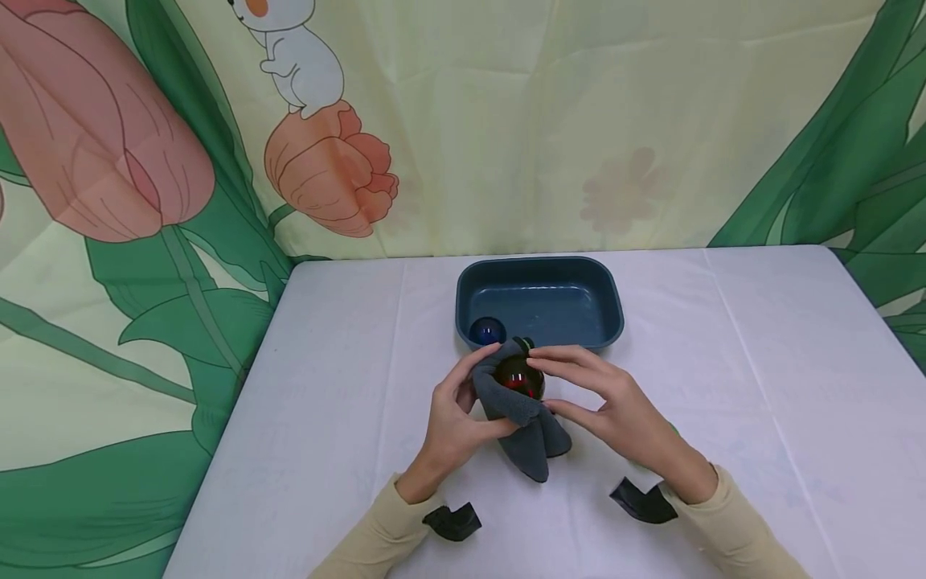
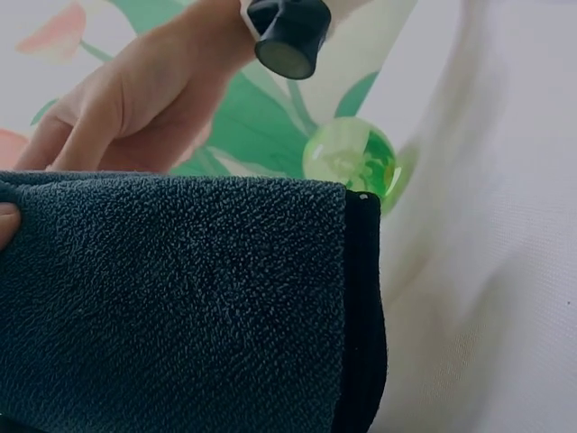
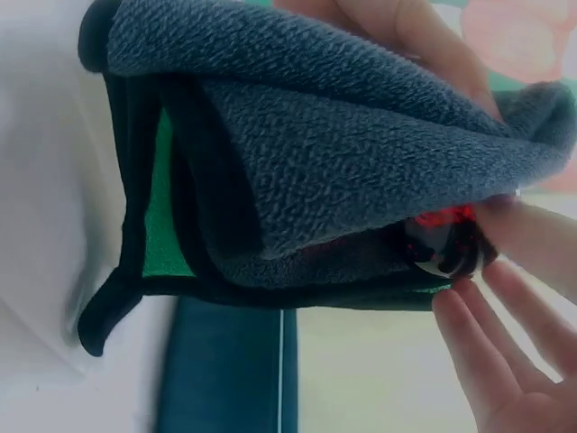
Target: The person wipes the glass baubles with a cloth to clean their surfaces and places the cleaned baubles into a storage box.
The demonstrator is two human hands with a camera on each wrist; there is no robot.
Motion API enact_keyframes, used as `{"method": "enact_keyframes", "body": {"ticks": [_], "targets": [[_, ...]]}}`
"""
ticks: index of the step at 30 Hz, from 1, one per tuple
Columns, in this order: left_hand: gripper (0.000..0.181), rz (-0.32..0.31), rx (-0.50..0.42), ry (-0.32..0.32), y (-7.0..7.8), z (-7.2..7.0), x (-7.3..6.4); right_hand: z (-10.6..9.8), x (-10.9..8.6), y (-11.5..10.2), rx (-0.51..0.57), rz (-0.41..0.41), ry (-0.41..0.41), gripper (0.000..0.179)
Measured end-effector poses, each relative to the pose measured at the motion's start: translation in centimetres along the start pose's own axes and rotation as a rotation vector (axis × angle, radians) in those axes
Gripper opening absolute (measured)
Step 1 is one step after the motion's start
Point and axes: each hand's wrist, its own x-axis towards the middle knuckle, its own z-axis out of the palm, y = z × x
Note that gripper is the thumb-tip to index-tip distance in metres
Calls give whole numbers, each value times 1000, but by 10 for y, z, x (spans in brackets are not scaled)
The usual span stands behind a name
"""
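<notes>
Cloth point(image 2: 180, 298), red ball point(image 1: 522, 378) between hands point(image 1: 452, 422) point(image 1: 618, 406)

The cloth point(image 1: 499, 400) I am holding is showing a rough, matt terry pile — its black edging point(image 2: 364, 289) is looking smoother. The red ball point(image 1: 521, 378) I am pinching is gleaming like smooth, glossy glass; 2 others, the blue ball point(image 1: 488, 330) and green ball point(image 2: 350, 162), are shining likewise. The basin point(image 1: 560, 307) is showing smooth, shiny plastic — the white table cover point(image 1: 325, 402) is looking like matt, creased fabric.
</notes>
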Motion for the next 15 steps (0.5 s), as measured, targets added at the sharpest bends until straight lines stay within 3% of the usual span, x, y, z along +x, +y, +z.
{"method": "enact_keyframes", "body": {"ticks": [5,15], "targets": [[78,4,-6,-7,-1,0,-1,5,0,1,-13,-59,-4,68],[79,-2,-21,1,-1,-1,-2,8,1,1,-25,-89,4,72]]}}
